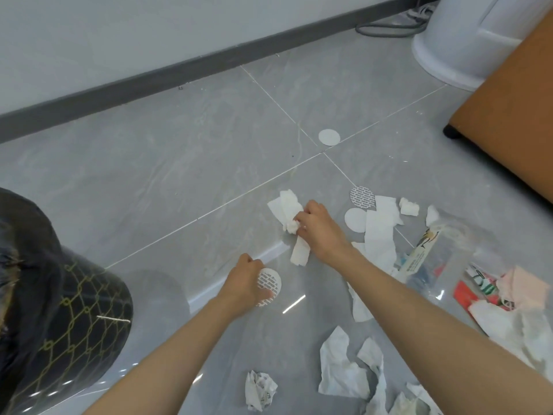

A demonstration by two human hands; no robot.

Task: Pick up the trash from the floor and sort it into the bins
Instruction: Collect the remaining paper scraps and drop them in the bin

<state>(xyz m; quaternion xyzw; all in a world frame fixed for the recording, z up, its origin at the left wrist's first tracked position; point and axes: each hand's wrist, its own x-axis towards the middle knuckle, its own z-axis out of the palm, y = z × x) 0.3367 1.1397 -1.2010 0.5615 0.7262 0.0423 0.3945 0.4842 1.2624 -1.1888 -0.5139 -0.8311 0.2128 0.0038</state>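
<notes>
Beside the black-bagged wire bin (59,310), the left hand (245,283) pinches a printed round foil seal (270,283) while the right hand (318,226) grips crumpled white tissue (288,214).

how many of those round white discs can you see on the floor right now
4: one alone near the tile joint, a printed one with a plain one beside the paper scraps, one under the left hand. More may be hidden.

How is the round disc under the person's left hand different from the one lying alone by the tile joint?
The disc under the left hand, the printed disc, bears grey lettering; the lone disc looks plain white. The hand partly covers the printed disc; the lone disc lies untouched, farther off. Both are flat, round and on the floor.
</notes>
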